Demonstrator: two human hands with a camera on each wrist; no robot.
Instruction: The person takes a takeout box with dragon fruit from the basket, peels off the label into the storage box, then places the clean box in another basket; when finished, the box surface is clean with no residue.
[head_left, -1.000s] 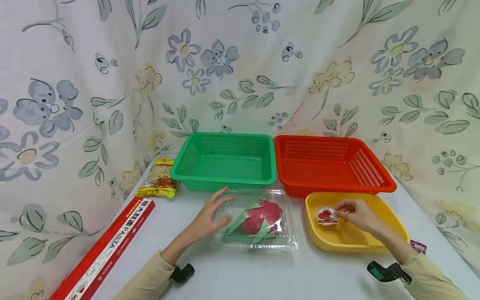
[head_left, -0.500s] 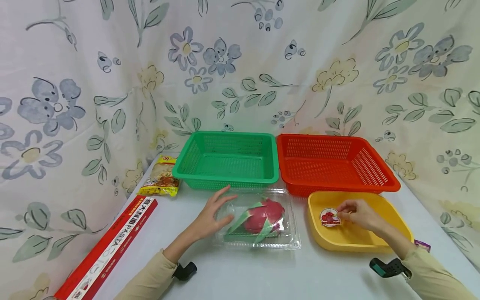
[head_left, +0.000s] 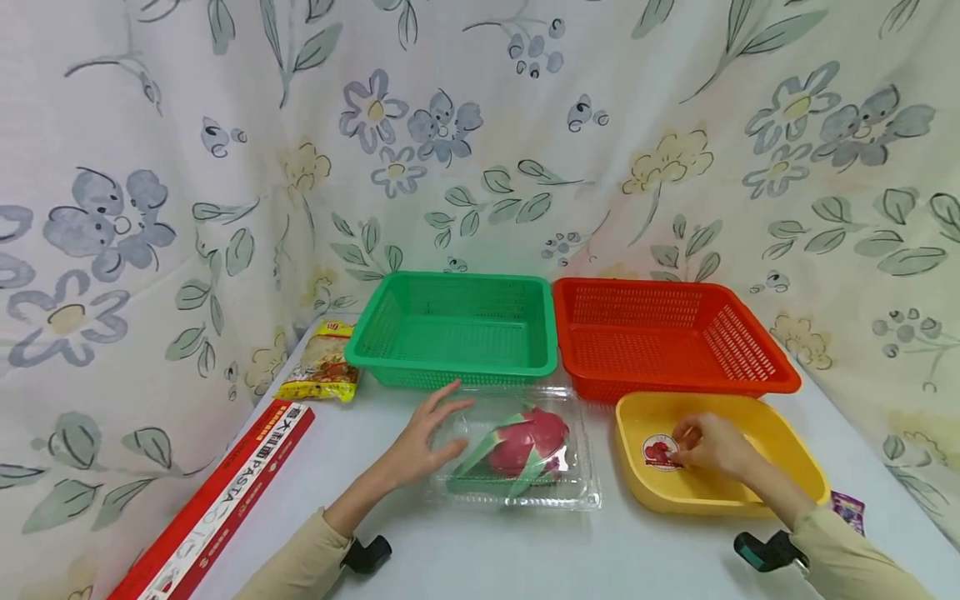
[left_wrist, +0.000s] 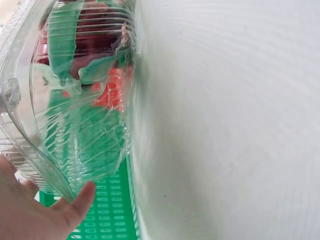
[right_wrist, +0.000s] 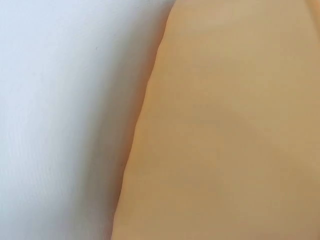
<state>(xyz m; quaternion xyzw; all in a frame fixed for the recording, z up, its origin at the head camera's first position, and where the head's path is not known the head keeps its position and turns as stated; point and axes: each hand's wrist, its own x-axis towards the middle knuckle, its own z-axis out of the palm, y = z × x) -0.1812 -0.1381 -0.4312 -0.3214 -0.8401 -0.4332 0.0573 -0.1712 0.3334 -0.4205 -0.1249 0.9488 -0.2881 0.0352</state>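
Note:
A clear plastic clamshell box (head_left: 585,492) stands on the white table with a pink dragon fruit (head_left: 528,442) with green scales inside. My left hand (head_left: 420,437) is at the box's left side, its fingers spread and the thumb reaching toward the lid. In the left wrist view the thumb (left_wrist: 82,202) shows beside the box's ribbed wall. My right hand (head_left: 716,450) is over the yellow basin (head_left: 780,454), its fingers bent and pinching the edge of a round white label (head_left: 660,452) with a red fruit picture. Only the basin's wall and the table show in the right wrist view.
A green basket (head_left: 465,367) and a red basket (head_left: 675,383) stand side by side at the back. On the left are a bagged food packet (head_left: 322,362) and a long red pasta box (head_left: 225,500). A small purple packet (head_left: 847,508) lies right of the basin.
My right hand, with the label, has sunk a little lower into the basin. The left hand has stayed beside the clamshell box; the head view has shifted slightly.

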